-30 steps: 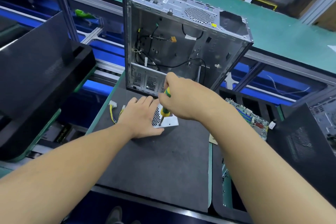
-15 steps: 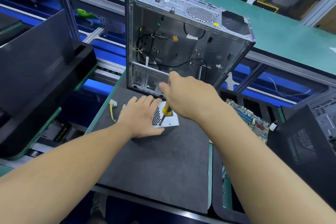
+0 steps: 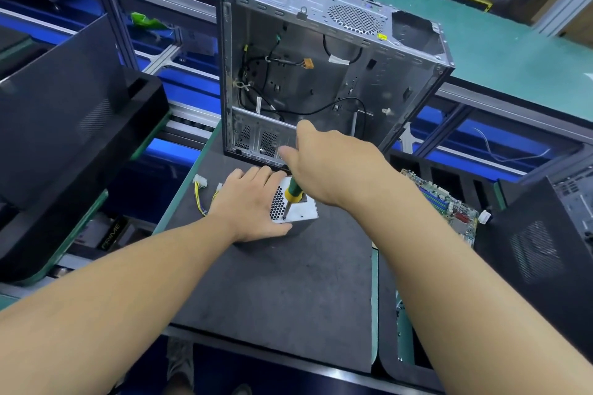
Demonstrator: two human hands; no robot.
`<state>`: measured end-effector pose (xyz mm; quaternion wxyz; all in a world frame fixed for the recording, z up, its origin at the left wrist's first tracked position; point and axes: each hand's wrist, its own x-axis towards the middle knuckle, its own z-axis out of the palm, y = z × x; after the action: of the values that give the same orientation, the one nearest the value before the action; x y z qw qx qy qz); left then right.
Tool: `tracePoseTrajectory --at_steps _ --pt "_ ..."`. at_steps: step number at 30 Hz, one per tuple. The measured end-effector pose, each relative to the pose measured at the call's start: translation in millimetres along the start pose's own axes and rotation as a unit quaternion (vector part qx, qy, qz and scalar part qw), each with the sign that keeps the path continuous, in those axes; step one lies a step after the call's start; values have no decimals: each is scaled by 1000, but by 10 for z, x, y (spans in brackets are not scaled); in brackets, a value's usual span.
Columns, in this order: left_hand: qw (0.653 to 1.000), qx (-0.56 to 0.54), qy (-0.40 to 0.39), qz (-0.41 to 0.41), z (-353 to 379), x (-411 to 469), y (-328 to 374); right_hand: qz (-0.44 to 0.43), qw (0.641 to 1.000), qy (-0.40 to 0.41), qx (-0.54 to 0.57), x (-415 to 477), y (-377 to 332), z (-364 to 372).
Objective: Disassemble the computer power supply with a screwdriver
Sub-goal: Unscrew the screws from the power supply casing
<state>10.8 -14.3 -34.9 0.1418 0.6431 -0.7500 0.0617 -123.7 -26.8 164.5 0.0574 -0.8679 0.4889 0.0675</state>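
Observation:
A small silver power supply [image 3: 303, 208] with a perforated vent stands on the dark grey mat [image 3: 282, 292]. My left hand [image 3: 252, 202] lies flat over its left side and top, pressing it down. My right hand [image 3: 333, 167] grips a screwdriver [image 3: 292, 196] with a green and yellow handle from above. The metal tip rests on the near left corner of the supply's top face. Yellow cables with white plugs [image 3: 202, 191] trail out to the left of the supply.
An empty open computer case [image 3: 321, 74] stands upright just behind the supply, loose wires inside. A green motherboard [image 3: 446, 202] lies to the right. Black case panels sit at far left [image 3: 73, 125] and far right [image 3: 539, 253]. A green conveyor [image 3: 500, 51] runs behind.
My right hand has rolled over the screwdriver handle, with thumb and forefinger now spread above it. The left hand and the power supply stay in place.

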Motion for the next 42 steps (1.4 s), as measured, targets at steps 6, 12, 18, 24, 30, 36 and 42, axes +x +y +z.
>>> tracePoseTrajectory --at_steps 6,12,18,24,30,36,42 --pt "1000 6 -25 -14 6 9 -8 -21 991 -105 83 18 -3 -96" --pt "1000 -5 -22 -15 1 3 -6 49 997 -60 -19 24 -51 -100" --pt "1000 -2 -9 -9 -17 3 -1 22 997 -68 -4 26 -52 -133" --pt "999 -7 -33 -27 -31 10 1 -3 992 -123 20 -18 -103 -146" --pt "1000 -2 -12 -10 -13 13 -7 27 995 -75 -53 6 -42 -132" --pt "1000 -4 -21 -17 -18 14 0 -16 994 -109 6 8 -81 -144" --pt "999 -12 -33 -27 -18 12 3 -3 992 -129 12 -19 -135 -152"
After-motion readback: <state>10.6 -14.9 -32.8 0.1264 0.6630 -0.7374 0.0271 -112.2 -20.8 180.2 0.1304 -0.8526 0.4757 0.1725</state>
